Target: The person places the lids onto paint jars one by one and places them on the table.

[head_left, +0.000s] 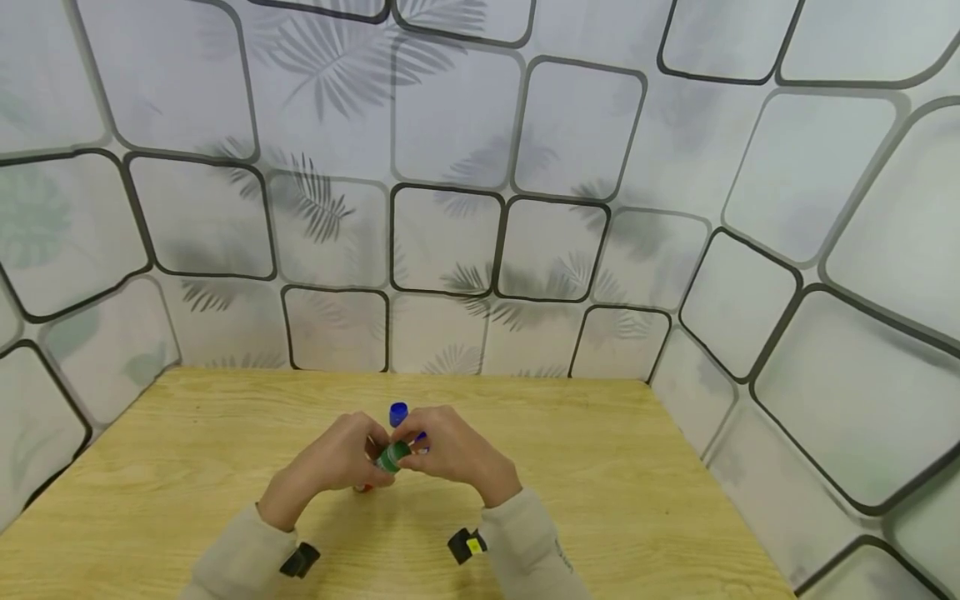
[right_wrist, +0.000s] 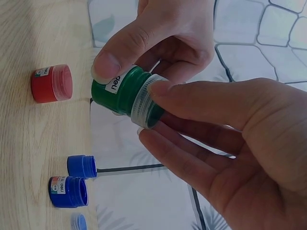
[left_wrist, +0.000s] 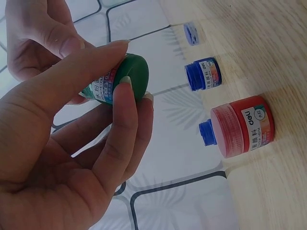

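Observation:
A small green paint jar (right_wrist: 111, 97) with a white label is held up over the table between both hands. My left hand (head_left: 339, 457) grips its body, thumb on one side and fingertips on the other. With thumb and fingers, my right hand (head_left: 452, 448) pinches the clear ribbed lid (right_wrist: 146, 106), which sits on the jar's neck. In the head view the hands partly cover the green jar and the things behind them. The left wrist view shows the jar's green base (left_wrist: 139, 75) facing outward between the left fingertips.
On the wooden table (head_left: 600, 475) stand a red paint jar (left_wrist: 235, 127) with its lid on and two blue paint jars (right_wrist: 68, 191) with bare necks. A small bluish lid (left_wrist: 191, 33) lies near them. A patterned wall covering (head_left: 450, 242) rises behind the table.

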A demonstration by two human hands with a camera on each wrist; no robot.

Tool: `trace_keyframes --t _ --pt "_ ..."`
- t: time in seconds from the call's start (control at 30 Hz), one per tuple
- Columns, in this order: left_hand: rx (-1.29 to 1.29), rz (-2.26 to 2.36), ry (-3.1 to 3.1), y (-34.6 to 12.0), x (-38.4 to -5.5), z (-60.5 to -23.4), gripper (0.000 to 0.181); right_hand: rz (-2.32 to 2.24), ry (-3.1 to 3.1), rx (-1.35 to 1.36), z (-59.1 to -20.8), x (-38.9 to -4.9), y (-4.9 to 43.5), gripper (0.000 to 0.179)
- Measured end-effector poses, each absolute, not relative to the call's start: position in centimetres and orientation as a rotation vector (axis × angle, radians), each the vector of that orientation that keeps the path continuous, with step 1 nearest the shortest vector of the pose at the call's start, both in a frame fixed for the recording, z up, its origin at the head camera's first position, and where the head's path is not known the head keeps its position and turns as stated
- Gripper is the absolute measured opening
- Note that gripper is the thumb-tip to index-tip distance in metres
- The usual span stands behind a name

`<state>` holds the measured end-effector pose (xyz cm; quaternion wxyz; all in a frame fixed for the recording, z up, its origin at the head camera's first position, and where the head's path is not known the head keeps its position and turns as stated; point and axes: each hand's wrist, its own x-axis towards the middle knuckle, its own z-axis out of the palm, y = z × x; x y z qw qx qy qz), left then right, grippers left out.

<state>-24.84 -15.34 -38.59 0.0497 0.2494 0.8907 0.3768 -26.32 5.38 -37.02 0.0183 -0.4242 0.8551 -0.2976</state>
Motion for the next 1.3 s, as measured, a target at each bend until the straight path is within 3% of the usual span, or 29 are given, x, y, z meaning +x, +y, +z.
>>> trace_keyframes --t 1.3 --pt "0.746 1.198 2.66 -15.09 -24.39 -38.14 0.014 -0.979 2.61 -1.196 -37.49 -26.68 5.7 0.015"
